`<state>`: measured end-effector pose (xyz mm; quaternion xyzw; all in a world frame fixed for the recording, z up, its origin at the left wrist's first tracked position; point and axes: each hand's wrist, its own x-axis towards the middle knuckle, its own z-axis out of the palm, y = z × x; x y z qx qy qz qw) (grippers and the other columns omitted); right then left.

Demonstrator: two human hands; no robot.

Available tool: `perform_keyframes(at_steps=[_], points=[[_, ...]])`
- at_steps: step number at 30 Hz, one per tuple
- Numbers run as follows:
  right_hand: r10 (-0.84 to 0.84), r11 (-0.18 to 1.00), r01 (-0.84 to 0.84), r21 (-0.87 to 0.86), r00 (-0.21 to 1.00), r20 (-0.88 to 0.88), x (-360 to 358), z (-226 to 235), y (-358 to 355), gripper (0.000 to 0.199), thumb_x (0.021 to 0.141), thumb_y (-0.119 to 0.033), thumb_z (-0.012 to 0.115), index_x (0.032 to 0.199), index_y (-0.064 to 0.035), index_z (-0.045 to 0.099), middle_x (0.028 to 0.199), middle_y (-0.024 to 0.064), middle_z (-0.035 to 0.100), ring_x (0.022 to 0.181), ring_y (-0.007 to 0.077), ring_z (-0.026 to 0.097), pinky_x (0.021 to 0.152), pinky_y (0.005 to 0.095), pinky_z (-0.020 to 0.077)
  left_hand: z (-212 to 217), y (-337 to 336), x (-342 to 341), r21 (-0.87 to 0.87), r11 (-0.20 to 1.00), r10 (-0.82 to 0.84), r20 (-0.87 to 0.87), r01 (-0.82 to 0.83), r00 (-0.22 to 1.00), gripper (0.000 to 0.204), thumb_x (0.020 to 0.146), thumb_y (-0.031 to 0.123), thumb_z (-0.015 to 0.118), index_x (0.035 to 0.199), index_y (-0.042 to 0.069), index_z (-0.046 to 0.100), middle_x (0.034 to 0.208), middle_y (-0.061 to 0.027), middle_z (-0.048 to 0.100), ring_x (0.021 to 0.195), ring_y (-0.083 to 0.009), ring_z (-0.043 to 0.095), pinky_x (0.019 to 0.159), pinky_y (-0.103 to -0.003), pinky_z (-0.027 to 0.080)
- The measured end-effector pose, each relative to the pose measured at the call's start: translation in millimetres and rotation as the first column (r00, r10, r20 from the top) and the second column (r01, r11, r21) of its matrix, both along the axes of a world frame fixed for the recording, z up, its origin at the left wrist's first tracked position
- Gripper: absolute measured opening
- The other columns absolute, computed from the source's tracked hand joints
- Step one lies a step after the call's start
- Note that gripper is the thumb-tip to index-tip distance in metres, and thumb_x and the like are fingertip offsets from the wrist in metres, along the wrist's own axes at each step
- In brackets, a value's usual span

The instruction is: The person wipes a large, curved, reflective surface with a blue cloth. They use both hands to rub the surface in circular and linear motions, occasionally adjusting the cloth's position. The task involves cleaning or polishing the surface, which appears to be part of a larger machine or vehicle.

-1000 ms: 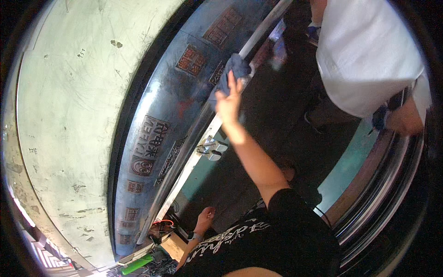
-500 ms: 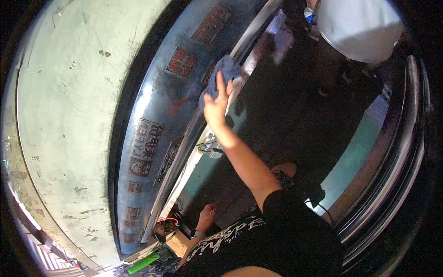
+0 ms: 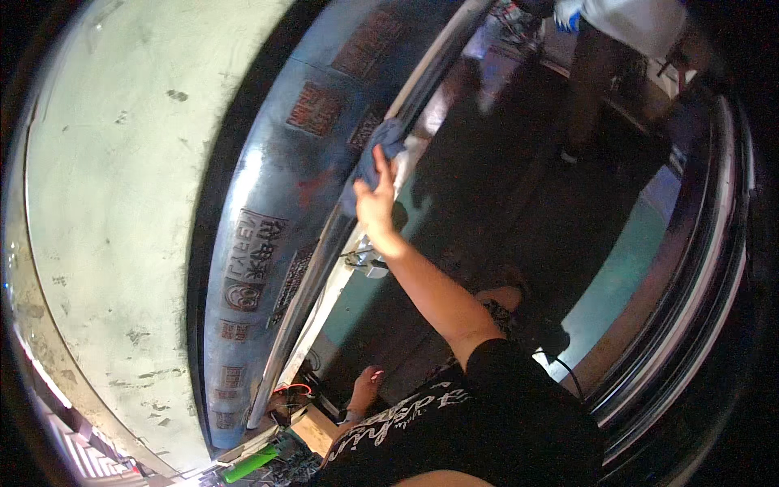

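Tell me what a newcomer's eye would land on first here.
First, the long, shiny blue curved surface left of centre, dotted with dark and reddish patterned plates, beside a big pale scuffed panel at far left. Next, the right hand near the middle, on a crumpled dark blue cloth at that surface's right edge. Then the bright green object at lower left.
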<state>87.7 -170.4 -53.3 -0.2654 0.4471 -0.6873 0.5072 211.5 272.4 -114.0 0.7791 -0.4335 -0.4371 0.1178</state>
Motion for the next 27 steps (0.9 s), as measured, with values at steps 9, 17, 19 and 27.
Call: perform_keyframes(at_steps=[9, 17, 19, 27], points=[[0.057, 0.996, -0.069, 0.048, 0.975, 0.217, -40, -4, -53, 0.068, 0.069, 0.009, 0.053, 0.133, -0.0136, 0.044, 0.127, 0.0157, 0.043, 0.116, 0.0251, 0.044, 0.101, 0.0329, 0.0324, 58, -91, -41, -0.055, 0.997, -0.042, 0.147, 0.050, 0.988, 0.021, 0.086, 0.008, 0.055, 0.106, 0.000, 0.057, 0.094, -0.0122, 0.063, 0.088, -0.0179, 0.060, 0.076, -0.030, 0.047], [0.230, 0.973, -0.215, -0.084, 0.932, 0.279, -21, -29, 3, 0.060, 0.072, 0.011, 0.050, 0.129, -0.0098, 0.049, 0.118, 0.0073, 0.049, 0.110, 0.0195, 0.048, 0.093, 0.0277, 0.0385, 35, -69, -42, 0.086, 0.983, -0.167, 0.087, 0.159, 0.982, 0.023, 0.086, 0.006, 0.051, 0.108, 0.000, 0.056, 0.099, -0.0161, 0.063, 0.091, -0.0261, 0.063, 0.077, -0.031, 0.049], [0.104, 0.991, -0.135, 0.014, 0.820, 0.563, -37, -26, -30, 0.058, 0.073, 0.010, 0.049, 0.129, -0.0091, 0.048, 0.114, 0.0056, 0.052, 0.098, 0.0173, 0.052, 0.083, 0.0260, 0.0442, 40, -81, -42, 0.004, 0.994, -0.114, 0.081, 0.114, 0.990, 0.023, 0.087, 0.007, 0.052, 0.109, 0.000, 0.056, 0.098, -0.0154, 0.063, 0.089, -0.0233, 0.063, 0.076, -0.031, 0.049], [0.207, 0.969, -0.245, -0.018, 0.775, 0.598, -5, -18, 10, 0.060, 0.074, 0.008, 0.052, 0.131, -0.0083, 0.047, 0.115, 0.0028, 0.055, 0.102, 0.0154, 0.052, 0.091, 0.0258, 0.0389, 4, -43, -32, 0.162, 0.976, 0.184, -0.266, -0.144, 0.946, 0.027, 0.089, 0.014, 0.053, 0.112, 0.001, 0.054, 0.096, -0.0147, 0.065, 0.088, -0.0217, 0.063, 0.076, -0.031, 0.049]])
